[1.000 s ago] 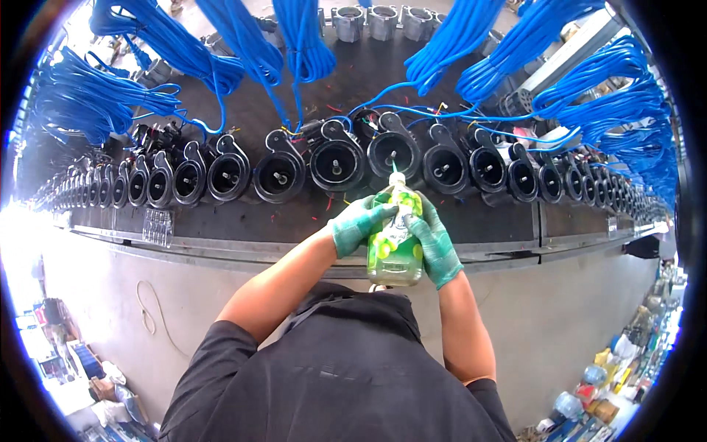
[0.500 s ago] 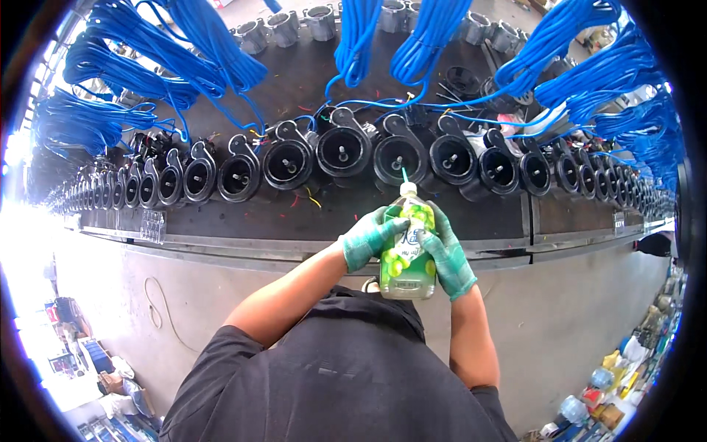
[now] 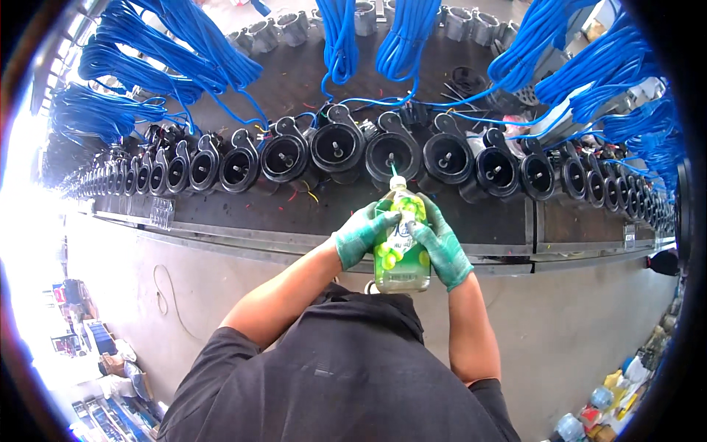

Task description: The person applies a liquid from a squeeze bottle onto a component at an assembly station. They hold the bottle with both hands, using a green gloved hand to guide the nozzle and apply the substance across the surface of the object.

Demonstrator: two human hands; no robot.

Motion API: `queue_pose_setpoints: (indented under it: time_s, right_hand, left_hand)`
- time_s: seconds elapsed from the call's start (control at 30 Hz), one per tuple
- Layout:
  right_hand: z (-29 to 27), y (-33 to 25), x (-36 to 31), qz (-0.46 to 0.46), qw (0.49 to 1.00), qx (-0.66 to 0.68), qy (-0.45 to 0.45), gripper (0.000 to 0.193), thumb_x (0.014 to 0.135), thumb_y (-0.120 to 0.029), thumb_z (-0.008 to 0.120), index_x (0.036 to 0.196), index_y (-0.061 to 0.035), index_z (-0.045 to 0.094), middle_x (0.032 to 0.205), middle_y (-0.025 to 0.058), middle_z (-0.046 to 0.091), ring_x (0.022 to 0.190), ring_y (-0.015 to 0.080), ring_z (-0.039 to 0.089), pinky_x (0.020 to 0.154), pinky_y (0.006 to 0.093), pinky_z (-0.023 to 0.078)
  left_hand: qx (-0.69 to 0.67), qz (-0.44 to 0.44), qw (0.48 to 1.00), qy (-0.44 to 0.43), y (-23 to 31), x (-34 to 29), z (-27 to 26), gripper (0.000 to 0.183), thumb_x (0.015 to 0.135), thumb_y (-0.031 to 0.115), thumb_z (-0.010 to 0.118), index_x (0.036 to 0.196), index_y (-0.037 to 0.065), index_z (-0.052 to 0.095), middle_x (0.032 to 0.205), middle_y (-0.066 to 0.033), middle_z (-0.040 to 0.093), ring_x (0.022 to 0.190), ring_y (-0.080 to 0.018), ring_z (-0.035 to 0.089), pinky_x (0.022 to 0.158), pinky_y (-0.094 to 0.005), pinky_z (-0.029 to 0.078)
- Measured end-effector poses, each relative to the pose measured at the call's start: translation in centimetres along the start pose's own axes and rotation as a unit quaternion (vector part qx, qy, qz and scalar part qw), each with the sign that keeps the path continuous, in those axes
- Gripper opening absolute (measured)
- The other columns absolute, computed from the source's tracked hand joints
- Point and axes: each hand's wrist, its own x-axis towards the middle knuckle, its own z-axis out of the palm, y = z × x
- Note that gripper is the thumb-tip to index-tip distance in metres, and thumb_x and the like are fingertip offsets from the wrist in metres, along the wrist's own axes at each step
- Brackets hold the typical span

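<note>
Between my two gloved hands is a clear plastic bottle [image 3: 402, 274] with a green grape label and a thin green nozzle on its white cap. My left hand [image 3: 361, 234] wraps its left side, and my right hand [image 3: 444, 249] closes round its right side, thumbs on the front. The bottle tilts away from me. Its nozzle tip reaches into the opening of a round black housing [image 3: 378, 171], close to the metal shaft in the middle. Neighbouring black housings [image 3: 338, 149] of the same shape stand to either side, each with a shaft inside.
Coiled blue cables [image 3: 409, 44] stand in bundles behind the row of housings. Grey metal cylinders [image 3: 293, 29] line the far edge of the dark bench [image 3: 353, 215]. Small coloured wire scraps lie on it. Boxes and bags [image 3: 602, 398] are on the floor at the lower right.
The bottle and both hands have shifted slightly left and up in the picture. The nozzle tip now sits lower in the housing's opening, nearer the shaft. Both hands keep their grip.
</note>
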Motion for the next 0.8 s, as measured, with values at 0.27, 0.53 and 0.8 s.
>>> queue_pose_setpoints:
  time_s: [0.27,0.53,0.8]
  right_hand:
    - [-2.1,0.4,-2.8,-0.074,0.996,0.031,0.048,0.074,0.102,-0.017,0.069,0.165,-0.009,0.03,0.15,0.0113,0.054,0.133,0.0195,0.055,0.113,0.0351,0.046]
    - [-3.5,-0.8,-3.0,-0.071,0.988,0.031,0.132,0.07,0.101,-0.016,0.069,0.162,-0.0065,0.036,0.151,0.0113,0.053,0.136,0.02,0.053,0.115,0.0353,0.045]
    - [-3.0,-2.3,-3.4,-0.043,0.988,0.007,0.147,0.069,0.101,-0.016,0.069,0.161,-0.0049,0.038,0.152,0.0105,0.053,0.136,0.0188,0.053,0.115,0.0347,0.044]
  left_hand:
    - [0.086,-0.017,0.996,-0.014,-0.7,2.5,2.3,0.059,0.096,0.033,0.077,0.142,0.003,0.056,0.125,-0.0073,0.069,0.111,-0.0149,0.068,0.096,-0.0341,0.057]
    - [0.003,-0.082,0.992,-0.099,-1.3,7.0,3.2,0.055,0.099,0.025,0.074,0.145,0.003,0.053,0.129,-0.0084,0.067,0.112,-0.0174,0.069,0.099,-0.0351,0.058]
    - [0.013,-0.081,0.991,-0.102,-1.7,7.2,3.3,0.057,0.099,0.031,0.073,0.146,0.004,0.054,0.127,-0.007,0.068,0.111,-0.0157,0.068,0.098,-0.0337,0.057]
